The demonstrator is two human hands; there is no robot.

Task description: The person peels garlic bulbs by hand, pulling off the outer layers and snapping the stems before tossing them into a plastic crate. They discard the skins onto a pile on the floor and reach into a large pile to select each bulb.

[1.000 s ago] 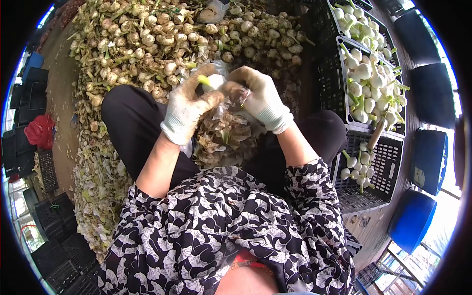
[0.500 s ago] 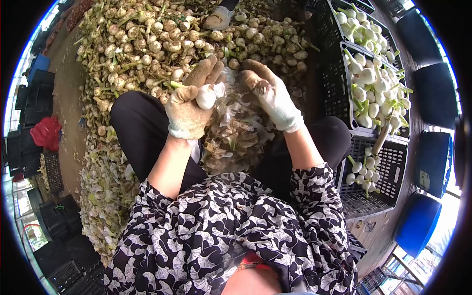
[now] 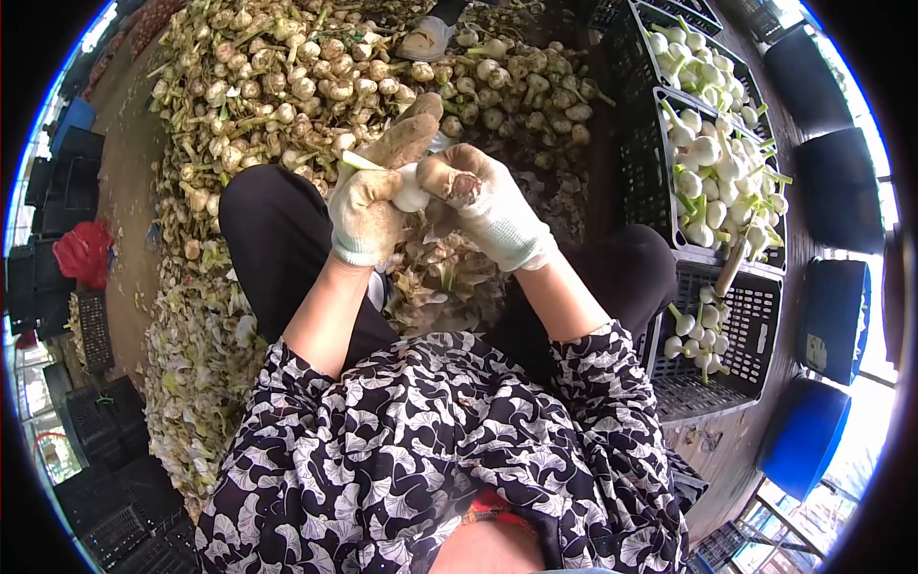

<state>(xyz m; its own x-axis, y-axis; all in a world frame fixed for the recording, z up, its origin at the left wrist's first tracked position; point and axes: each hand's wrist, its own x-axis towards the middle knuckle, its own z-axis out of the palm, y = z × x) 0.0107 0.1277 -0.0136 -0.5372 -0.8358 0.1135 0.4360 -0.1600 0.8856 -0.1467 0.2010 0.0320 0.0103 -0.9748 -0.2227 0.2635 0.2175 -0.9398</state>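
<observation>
Both hands wear soiled white work gloves. A white garlic bulb [image 3: 411,192] sits between them in front of my knees. My left hand [image 3: 367,212] is closed around the bulb, and a cut pale green stem [image 3: 360,162] pokes out above its thumb. Against the bulb's right side, the thumb and fingers of my right hand [image 3: 490,212] are pinched together on its surface. Gloved fingers cover part of the bulb. Loose garlic skins [image 3: 435,273] lie heaped beneath my hands.
A large pile of unpeeled garlic [image 3: 287,91] spreads ahead, with a shoe [image 3: 426,40] at its far side. To the right stand black crates of cleaned garlic [image 3: 703,177] and a nearer crate [image 3: 708,392] with several bulbs. Blue barrels [image 3: 808,435] line the right edge.
My right hand has moved left and closed onto the garlic bulb. Earlier it was apart from the bulb, held off to the right. My left hand keeps its hold.
</observation>
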